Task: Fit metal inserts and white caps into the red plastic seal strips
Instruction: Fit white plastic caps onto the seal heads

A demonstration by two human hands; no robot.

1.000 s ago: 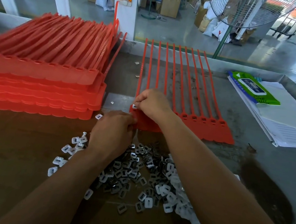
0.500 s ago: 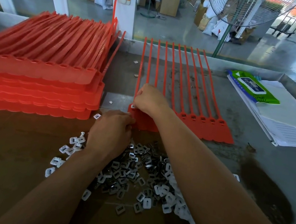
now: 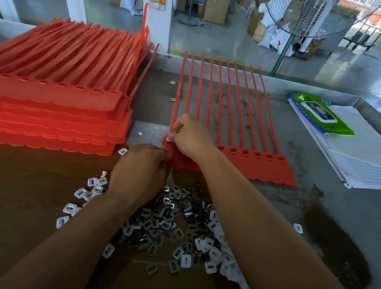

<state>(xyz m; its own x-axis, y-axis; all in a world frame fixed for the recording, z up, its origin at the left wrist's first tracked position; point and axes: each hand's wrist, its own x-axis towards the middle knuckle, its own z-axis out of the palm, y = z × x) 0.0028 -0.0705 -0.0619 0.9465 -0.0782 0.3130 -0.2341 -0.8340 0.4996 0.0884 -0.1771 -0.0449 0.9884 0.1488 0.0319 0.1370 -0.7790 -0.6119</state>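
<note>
The right hand (image 3: 192, 137) has its fingers curled, pinching a white cap (image 3: 168, 139) at the leftmost head of the sheet of red seal strips (image 3: 266, 166). The sheet lies flat on the bench (image 3: 336, 207) directly ahead of both hands, tails pointing away. The left hand (image 3: 140, 169) sits just nearer, knuckles up, fingertips at the sheet's near-left corner. Whether they grip the plastic or a spare piece is hidden, so I cannot tell. To do this step well, I judge the left should pin that corner flat while the right squares the cap over its socket and pushes straight down (a tilted cap would likely jam or pop out). The loose pile of caps and inserts (image 3: 173, 229) lies under the wrists, within easy reach. A tall stack of strips (image 3: 43, 110) stands left of the left hand.
</note>
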